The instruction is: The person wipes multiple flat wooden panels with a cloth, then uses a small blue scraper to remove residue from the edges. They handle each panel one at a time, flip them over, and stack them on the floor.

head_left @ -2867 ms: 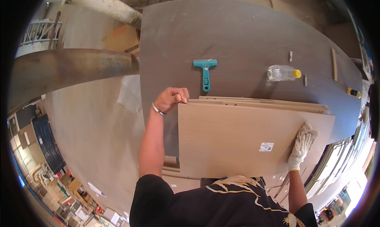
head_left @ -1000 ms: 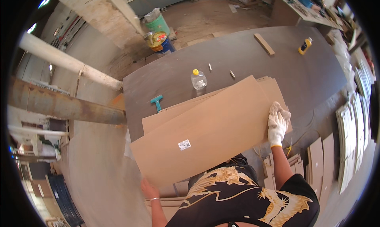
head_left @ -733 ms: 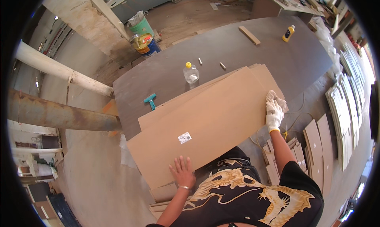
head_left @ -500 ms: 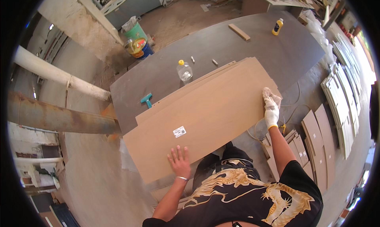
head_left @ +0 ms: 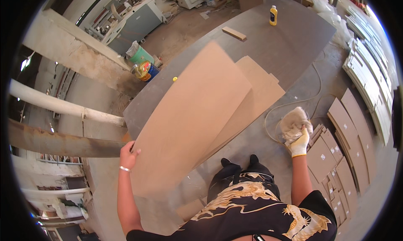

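My left hand (head_left: 128, 154) grips the near left edge of a large plain brown board (head_left: 193, 119), which is raised and tilted above the stack. Under it lie more brown boards (head_left: 258, 96) on a dark grey worktable (head_left: 289, 43). My right hand (head_left: 299, 143), in a white glove, is off the boards at the right, closed on a crumpled whitish cloth (head_left: 293, 123) over the floor. My legs and dark patterned shirt fill the bottom of the view.
A yellow bottle (head_left: 273, 15) and a small wood block (head_left: 234, 33) sit at the table's far end. Paint buckets (head_left: 145, 68) stand beyond the table's left edge. Cut panels (head_left: 336, 157) lie stacked at the right, and a cable (head_left: 294, 102) loops on the floor.
My left hand moved from the board's face to its left edge and lifted it. My gloved right hand left the board's right end and now holds the cloth off to the side.
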A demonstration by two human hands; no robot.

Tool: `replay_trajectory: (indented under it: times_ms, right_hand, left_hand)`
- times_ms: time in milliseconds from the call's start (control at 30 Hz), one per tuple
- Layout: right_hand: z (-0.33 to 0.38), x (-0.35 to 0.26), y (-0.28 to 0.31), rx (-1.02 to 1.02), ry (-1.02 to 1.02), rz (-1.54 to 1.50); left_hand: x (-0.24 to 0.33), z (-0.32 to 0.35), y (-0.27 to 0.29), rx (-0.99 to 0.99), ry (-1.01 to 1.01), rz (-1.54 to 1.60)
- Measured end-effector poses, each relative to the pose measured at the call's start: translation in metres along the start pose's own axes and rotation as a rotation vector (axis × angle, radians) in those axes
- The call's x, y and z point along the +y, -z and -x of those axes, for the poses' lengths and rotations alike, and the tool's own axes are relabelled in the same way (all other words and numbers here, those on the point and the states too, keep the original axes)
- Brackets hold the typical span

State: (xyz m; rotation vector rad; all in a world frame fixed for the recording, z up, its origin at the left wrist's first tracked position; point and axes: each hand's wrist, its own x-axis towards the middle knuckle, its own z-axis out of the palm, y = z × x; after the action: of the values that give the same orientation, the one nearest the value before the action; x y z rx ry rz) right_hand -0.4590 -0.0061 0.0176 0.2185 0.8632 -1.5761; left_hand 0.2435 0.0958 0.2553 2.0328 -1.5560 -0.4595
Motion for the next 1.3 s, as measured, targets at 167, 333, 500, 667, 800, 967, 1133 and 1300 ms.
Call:
replay_trajectory:
  times_ms: [167, 333, 500, 667, 800, 967, 1133, 1300]
  right_hand:
    - [0.030, 0.053, 0.040, 0.100, -0.072, -0.009]
    - [0.077, 0.096, 0.015, -0.018, -0.025, 0.167]
    - [0.102, 0.169, -0.077, -0.539, 0.684, 1.344]
    - [0.140, 0.280, -0.117, -1.656, 0.949, 1.564]
    - [0.116, 0.263, -0.120, -1.532, 0.846, 1.608]
    - [-0.055, 0.146, -0.176, -0.573, 1.025, 2.396]
    - [-0.148, 0.164, -0.210, -0.332, 0.988, 2.348]
    - [-0.202, 0.236, -0.311, -0.594, 0.917, 2.412]
  left_hand:
    - [-0.099, -0.063, -0.078, 0.171, 0.153, -0.484]
    - [-0.137, -0.077, -0.141, 0.150, 0.078, -0.477]
    - [-0.137, -0.093, -0.174, 0.040, 0.029, -0.564]
    - [-0.086, -0.072, -0.224, 0.097, -0.158, -0.359]
    - [-0.040, -0.012, -0.272, -0.040, -0.077, -0.433]
    - [-0.028, 0.010, -0.274, -0.149, -0.176, -0.433]
    - [-0.026, 0.004, -0.265, -0.192, -0.206, -0.423]
    - [-0.017, 0.006, -0.260, -0.211, -0.182, -0.394]
